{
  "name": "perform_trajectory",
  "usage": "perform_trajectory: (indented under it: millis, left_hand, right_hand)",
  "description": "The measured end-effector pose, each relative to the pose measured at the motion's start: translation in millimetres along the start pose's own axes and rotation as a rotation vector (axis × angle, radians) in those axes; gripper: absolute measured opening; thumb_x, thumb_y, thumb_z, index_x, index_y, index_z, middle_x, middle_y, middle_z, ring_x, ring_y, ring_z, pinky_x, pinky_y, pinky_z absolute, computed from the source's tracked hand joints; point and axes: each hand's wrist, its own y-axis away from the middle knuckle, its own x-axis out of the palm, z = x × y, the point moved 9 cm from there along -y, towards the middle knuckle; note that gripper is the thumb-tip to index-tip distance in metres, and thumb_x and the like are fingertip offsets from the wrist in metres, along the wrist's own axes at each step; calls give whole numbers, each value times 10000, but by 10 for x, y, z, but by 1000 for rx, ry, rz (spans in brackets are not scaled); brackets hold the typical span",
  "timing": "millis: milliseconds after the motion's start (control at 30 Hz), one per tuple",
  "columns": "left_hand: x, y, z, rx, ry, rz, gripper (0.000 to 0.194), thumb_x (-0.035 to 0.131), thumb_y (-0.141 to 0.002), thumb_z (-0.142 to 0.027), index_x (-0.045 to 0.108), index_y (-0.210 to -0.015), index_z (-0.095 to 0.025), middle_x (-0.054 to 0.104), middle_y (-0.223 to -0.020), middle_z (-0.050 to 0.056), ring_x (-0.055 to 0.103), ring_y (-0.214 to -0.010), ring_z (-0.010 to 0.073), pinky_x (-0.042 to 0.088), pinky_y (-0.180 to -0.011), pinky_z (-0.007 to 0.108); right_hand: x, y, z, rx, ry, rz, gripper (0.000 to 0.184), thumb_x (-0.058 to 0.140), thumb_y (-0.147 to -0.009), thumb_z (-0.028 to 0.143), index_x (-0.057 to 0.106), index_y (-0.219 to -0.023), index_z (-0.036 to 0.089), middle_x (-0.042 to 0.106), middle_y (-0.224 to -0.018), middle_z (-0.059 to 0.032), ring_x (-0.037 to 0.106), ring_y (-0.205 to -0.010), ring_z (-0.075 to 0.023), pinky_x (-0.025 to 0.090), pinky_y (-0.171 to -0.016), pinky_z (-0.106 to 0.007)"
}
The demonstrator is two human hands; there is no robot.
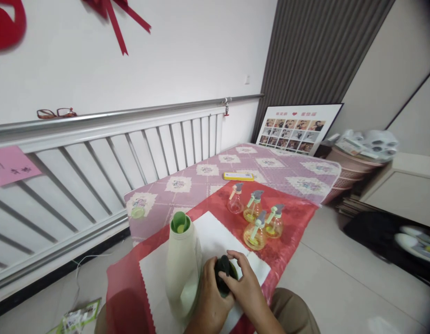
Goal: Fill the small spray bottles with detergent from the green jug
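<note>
A tall pale green jug [183,264] with an open green spout stands on a white cloth [215,241] at the near edge of the table. Just right of it, my left hand [210,299] wraps around a small dark spray bottle [222,274] from below. My right hand [244,284] pinches the dark top of that bottle with its fingers curled over it. Several small clear spray bottles [258,218] holding yellow liquid stand on the red cloth [291,218] further right. A green cap [138,212] lies on the tablecloth at the left.
The table carries a purple patterned cloth [208,178] with a yellow flat box [238,176] on it. A white slatted railing [97,157] runs behind, with red glasses [56,113] on top. A photo board [298,127], stacked baskets [354,167] and a cabinet [402,185] stand to the right.
</note>
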Motion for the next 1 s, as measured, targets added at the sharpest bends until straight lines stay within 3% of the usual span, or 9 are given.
perform_trajectory:
  millis: [267, 433, 533, 667, 900, 1000]
  left_hand:
    - [-35, -24, -46, 18, 23, 1, 560, 576, -768, -182, 414, -1302, -131, 565, -1268, 172, 540, -1222, 269, 416, -1051, 394]
    - [-10, -4, -32, 8, 13, 13, 614, 588, -732, -165, 390, -1312, -121, 544, -1300, 188, 519, -1247, 281, 403, -1068, 404]
    - [-1, 0, -33, -21, 15, 42, 649, 582, -717, -131, 374, -1332, -131, 530, -1330, 187, 495, -1279, 284, 380, -1089, 407]
    - [-19, -3, -44, -39, 19, 46, 610, 576, -735, -146, 396, -1318, -134, 540, -1316, 177, 507, -1267, 278, 390, -1081, 398]
    - [-2, 16, -18, -1, 22, 35, 656, 590, -717, -127, 369, -1335, -138, 529, -1325, 167, 495, -1280, 267, 390, -1090, 387]
    - [5, 26, -10, -1, 16, 37, 681, 565, -701, -85, 347, -1345, -125, 505, -1358, 182, 470, -1309, 264, 368, -1109, 386]
  right_hand:
    - [12, 40, -3, -12, 51, -28, 411, 611, -715, 298, 620, -1114, 201, 710, -1022, -74, 676, -1004, -250, 537, -940, -408]
    - [86, 88, -6, -42, 10, 61, 469, 569, -773, 292, 552, -1234, 208, 686, -1199, -104, 652, -1124, -243, 502, -1009, -414]
    - [76, 98, -39, 4, -7, 7, 576, 617, -738, 300, 494, -1291, 201, 671, -1188, -104, 644, -1127, -251, 491, -1021, -428]
    - [44, 101, -67, 56, 12, -56, 527, 633, -729, 328, 530, -1234, 214, 684, -1047, -61, 676, -1025, -245, 522, -970, -410]
    - [83, 118, -20, 14, -53, 23, 630, 584, -772, 296, 419, -1375, 219, 682, -1149, -66, 655, -1108, -231, 518, -979, -383]
    - [71, 108, -53, 51, -18, -9, 673, 624, -732, 302, 431, -1369, 203, 665, -1161, -77, 643, -1116, -243, 485, -1021, -416]
